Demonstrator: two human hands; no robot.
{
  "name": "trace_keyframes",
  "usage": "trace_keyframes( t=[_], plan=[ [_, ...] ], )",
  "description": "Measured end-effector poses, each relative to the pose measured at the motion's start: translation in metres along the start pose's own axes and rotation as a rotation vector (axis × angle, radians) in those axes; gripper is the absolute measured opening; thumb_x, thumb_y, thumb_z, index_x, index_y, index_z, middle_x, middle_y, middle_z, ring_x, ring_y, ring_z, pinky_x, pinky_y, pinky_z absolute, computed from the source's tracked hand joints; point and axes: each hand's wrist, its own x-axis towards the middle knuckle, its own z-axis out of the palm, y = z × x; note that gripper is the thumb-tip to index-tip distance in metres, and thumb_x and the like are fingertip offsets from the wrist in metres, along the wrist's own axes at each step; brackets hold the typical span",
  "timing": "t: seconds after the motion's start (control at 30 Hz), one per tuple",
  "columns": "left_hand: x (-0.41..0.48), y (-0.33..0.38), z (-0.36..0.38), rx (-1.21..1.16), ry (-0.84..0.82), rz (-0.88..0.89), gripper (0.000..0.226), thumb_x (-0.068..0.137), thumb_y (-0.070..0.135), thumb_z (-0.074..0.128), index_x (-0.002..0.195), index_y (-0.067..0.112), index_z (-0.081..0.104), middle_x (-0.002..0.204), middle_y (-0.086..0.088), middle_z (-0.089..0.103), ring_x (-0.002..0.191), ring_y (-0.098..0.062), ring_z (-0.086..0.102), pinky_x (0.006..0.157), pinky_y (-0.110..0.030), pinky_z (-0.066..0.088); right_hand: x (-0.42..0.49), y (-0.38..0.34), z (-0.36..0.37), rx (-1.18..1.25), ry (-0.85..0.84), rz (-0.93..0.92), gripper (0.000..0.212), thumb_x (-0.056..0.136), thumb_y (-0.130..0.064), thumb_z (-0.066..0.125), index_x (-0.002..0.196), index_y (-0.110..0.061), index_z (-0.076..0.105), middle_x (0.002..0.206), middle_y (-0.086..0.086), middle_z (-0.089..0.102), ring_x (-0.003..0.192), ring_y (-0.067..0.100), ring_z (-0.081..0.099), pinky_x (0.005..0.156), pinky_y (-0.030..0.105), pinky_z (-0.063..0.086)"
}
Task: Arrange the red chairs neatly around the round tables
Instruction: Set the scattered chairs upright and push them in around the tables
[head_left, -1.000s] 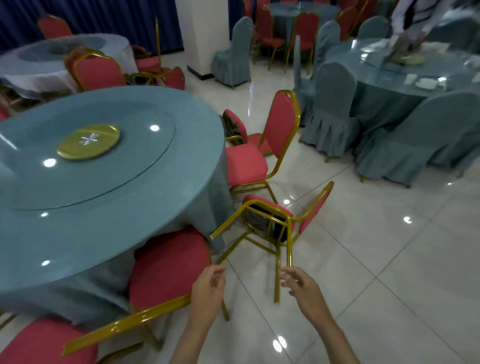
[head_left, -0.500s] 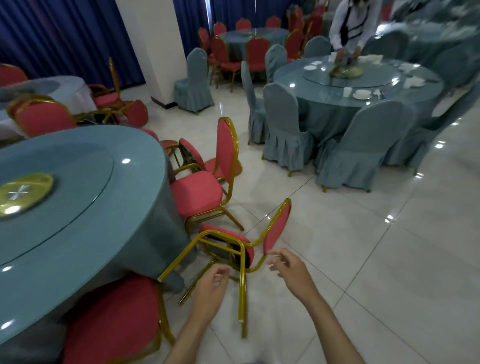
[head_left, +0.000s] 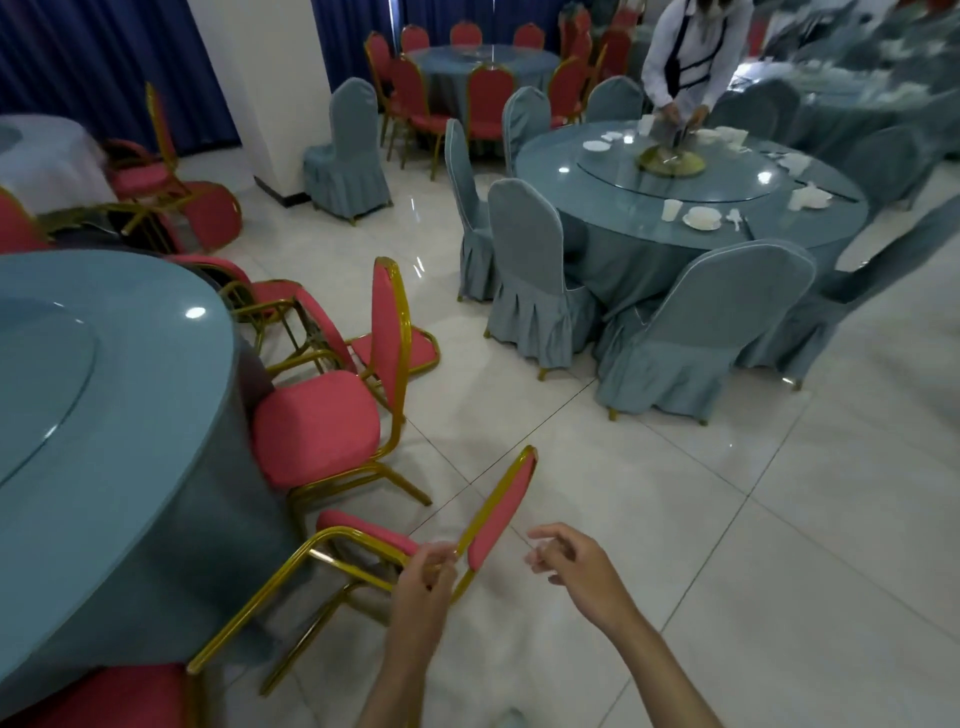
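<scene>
Hands closed in on tipped chair (head_left: 501, 512): my left hand (head_left: 420, 584) curls at its frame, grip unclear; right hand (head_left: 574, 569) loosely curled, empty. Uprighting looks next.

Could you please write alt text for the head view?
A person's left hand is at the gold frame of a tipped-over red chair beside a round blue table, the right hand hovering open nearby. An upright red chair stands tucked at the same table; beyond, another person leans over a second table ringed by covered chairs.
</scene>
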Motion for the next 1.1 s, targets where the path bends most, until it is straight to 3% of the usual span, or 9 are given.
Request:
trace_keyframes(
  t=[0.1, 0.33, 0.73, 0.87, 1.0, 1.1],
  plan=[
    [0.042, 0.01, 0.029, -0.001, -0.027, 0.023, 0.028, 0.096, 0.001, 0.063, 0.098, 0.028, 0.071, 0.091, 0.01, 0.075, 0.079, -0.021, 0.07, 0.071, -0.041, 0.058, 0.045, -0.009, -0.032, -0.015, 0.008, 0.005, 0.025, 0.103, -0.011, 0.051, 0.11, -0.025, 0.071, 0.094, 0.0, 0.078, 0.092, 0.018, 0.073, 0.082, 0.029, 0.053],
    [0.114, 0.038, 0.085, 0.013, 0.025, 0.001, 0.028, 0.097, 0.001, 0.061, 0.094, 0.026, 0.073, 0.089, 0.014, 0.075, 0.084, -0.01, 0.071, 0.073, -0.033, 0.059, 0.131, -0.016, -0.088, -0.024, -0.012, 0.031, 0.028, 0.102, -0.01, 0.051, 0.109, -0.026, 0.072, 0.096, 0.005, 0.078, 0.091, 0.02, 0.074, 0.082, 0.032, 0.055],
    [0.228, 0.073, 0.183, 0.048, 0.093, -0.052, 0.029, 0.102, 0.004, 0.056, 0.103, 0.029, 0.073, 0.097, 0.014, 0.074, 0.089, -0.008, 0.07, 0.087, -0.042, 0.057, 0.296, 0.005, -0.193, -0.109, -0.249, 0.108, 0.023, 0.103, -0.01, 0.05, 0.108, -0.022, 0.069, 0.091, -0.001, 0.079, 0.084, 0.015, 0.074, 0.076, 0.027, 0.055],
    [0.261, 0.099, 0.221, -0.004, 0.149, -0.071, 0.042, 0.105, 0.005, 0.053, 0.098, 0.042, 0.071, 0.097, 0.011, 0.074, 0.084, -0.01, 0.071, 0.078, -0.028, 0.057, 0.352, -0.003, -0.23, -0.175, -0.336, 0.078, 0.028, 0.1, -0.01, 0.051, 0.106, -0.028, 0.071, 0.091, -0.002, 0.078, 0.086, 0.013, 0.074, 0.079, 0.031, 0.055],
    [0.289, 0.121, 0.241, 0.091, 0.113, -0.071, 0.032, 0.103, 0.001, 0.053, 0.096, 0.026, 0.073, 0.096, 0.012, 0.072, 0.085, -0.012, 0.071, 0.079, -0.031, 0.056, 0.399, -0.02, -0.248, -0.218, -0.392, 0.047, 0.025, 0.101, -0.011, 0.053, 0.101, -0.028, 0.071, 0.087, -0.003, 0.078, 0.079, 0.008, 0.074, 0.069, 0.023, 0.052],
    [0.315, 0.127, 0.237, 0.123, 0.136, -0.068, 0.028, 0.102, 0.004, 0.055, 0.1, 0.025, 0.073, 0.095, 0.016, 0.072, 0.086, -0.01, 0.071, 0.08, -0.031, 0.057, 0.443, -0.032, -0.245, -0.229, -0.427, 0.046, 0.021, 0.1, -0.011, 0.055, 0.101, -0.025, 0.071, 0.086, -0.002, 0.078, 0.077, 0.012, 0.072, 0.066, 0.02, 0.049]
  ],
)
